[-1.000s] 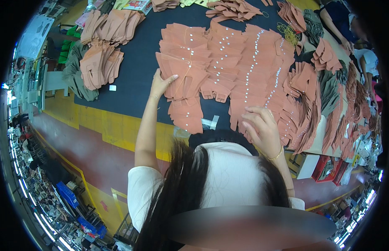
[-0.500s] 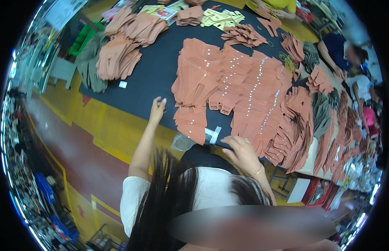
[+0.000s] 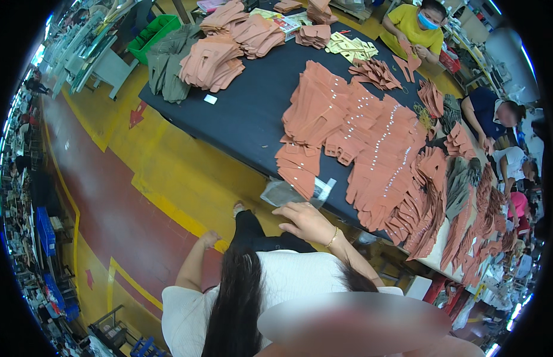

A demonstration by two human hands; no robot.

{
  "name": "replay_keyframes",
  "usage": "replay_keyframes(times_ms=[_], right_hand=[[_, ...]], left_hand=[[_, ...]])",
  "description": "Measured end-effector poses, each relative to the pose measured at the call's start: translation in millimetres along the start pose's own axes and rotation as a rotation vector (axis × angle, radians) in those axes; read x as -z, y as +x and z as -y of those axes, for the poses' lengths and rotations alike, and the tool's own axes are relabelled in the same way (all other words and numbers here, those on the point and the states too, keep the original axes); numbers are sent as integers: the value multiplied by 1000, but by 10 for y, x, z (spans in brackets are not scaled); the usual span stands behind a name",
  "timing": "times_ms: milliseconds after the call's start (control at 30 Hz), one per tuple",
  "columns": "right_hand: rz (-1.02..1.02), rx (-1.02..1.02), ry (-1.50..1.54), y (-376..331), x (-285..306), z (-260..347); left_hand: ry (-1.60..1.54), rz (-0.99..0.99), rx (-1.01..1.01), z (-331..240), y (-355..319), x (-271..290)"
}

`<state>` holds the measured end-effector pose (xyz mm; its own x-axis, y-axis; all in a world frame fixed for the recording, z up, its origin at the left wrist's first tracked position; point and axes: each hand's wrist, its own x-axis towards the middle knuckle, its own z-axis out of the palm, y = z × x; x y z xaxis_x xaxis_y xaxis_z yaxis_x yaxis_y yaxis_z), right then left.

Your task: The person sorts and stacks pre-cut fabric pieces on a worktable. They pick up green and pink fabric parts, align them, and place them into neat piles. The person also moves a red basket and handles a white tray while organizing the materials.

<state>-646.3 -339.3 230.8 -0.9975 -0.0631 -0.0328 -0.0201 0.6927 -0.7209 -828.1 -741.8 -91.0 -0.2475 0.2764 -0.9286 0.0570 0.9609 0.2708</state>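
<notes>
My right hand [image 3: 306, 219] is off the near edge of the table, just below a clear plastic bag [image 3: 280, 193] that hangs at the edge. Its fingers stretch out to the left with the thumb apart, and nothing shows in it. Down by my side, over the floor, is my left hand [image 3: 211, 239], away from the table; its fingers are too small and foreshortened to read. Closest to my right hand on the table is a short stack of rust-pink cut fabric pieces [image 3: 300, 165]. Beyond it lie overlapping rows of the same fabric [image 3: 362, 137], dotted with small white stickers.
Bundles of pink pieces [image 3: 212, 64] and dark green fabric [image 3: 169, 65] sit on the dark table [image 3: 235, 128] at the far left. Yellow pattern pieces [image 3: 351, 47] lie at the back. A person in yellow [image 3: 413, 35] handles a piece across the table; others work at the right.
My left hand has dropped from the table edge to my side. My right hand has drawn back off the table. My body has turned and stepped away leftward.
</notes>
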Motion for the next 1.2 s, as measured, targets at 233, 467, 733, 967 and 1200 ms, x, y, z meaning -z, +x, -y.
replay_keyframes(times_ms=[233, 467, 733, 967, 1200], right_hand=[[200, -102, 40, 1257, -551, 263], [-32, 158, 241, 2827, -644, 703], [-299, -171, 195, 3256, 198, -34], [-842, -303, 511, 3721, 1470, -1390], [-1219, -698, 462, 4072, 2640, -3451]], left_hand=[[-218, -131, -278, -14, 75, 888], [23, -252, -213, 8, -265, 2573], [266, -138, -431, -1447, -223, 3624], [451, 344, -651, -3368, -715, 4095], [242, 513, -840, -4974, -411, 4776]])
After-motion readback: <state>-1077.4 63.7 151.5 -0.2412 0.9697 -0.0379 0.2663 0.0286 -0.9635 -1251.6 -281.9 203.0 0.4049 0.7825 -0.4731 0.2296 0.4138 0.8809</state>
